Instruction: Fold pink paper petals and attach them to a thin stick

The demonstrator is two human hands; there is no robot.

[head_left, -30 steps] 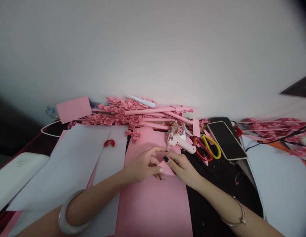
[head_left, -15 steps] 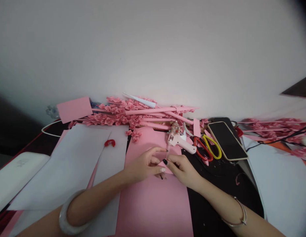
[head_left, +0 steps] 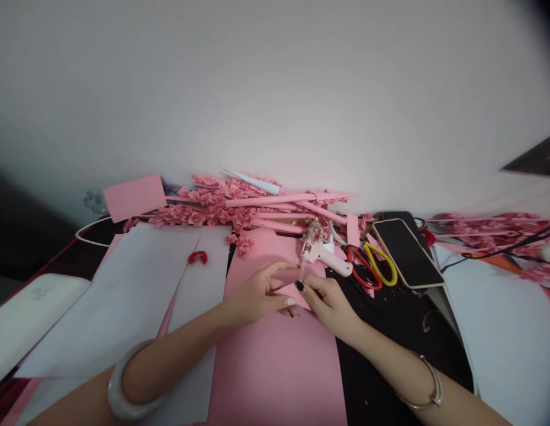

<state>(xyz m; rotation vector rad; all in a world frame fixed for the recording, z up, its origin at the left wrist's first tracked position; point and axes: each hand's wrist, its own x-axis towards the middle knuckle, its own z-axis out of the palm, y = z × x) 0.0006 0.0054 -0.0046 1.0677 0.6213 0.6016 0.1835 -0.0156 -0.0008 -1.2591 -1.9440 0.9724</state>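
Between my two hands is a small piece of pink paper, partly hidden by the fingers. My left hand pinches its left side, thumb on top and some fingers underneath, with the index finger reaching out above. My right hand grips the right side between a dark-nailed thumb and curled fingers. Beneath both lies a large pink paper sheet. Just beyond the fingers rests a pale pink glue gun, its handle pointing right.
Red-handled scissors and yellow-handled scissors lie beside a phone. Pink paper flowers and rolled paper stems pile along the wall. White sheets and a white device are at left; more white paper is at right.
The small pink paper has turned slightly and shows more of its face between the fingers. My left hand has shifted a little to the left; the objects around have stayed put.
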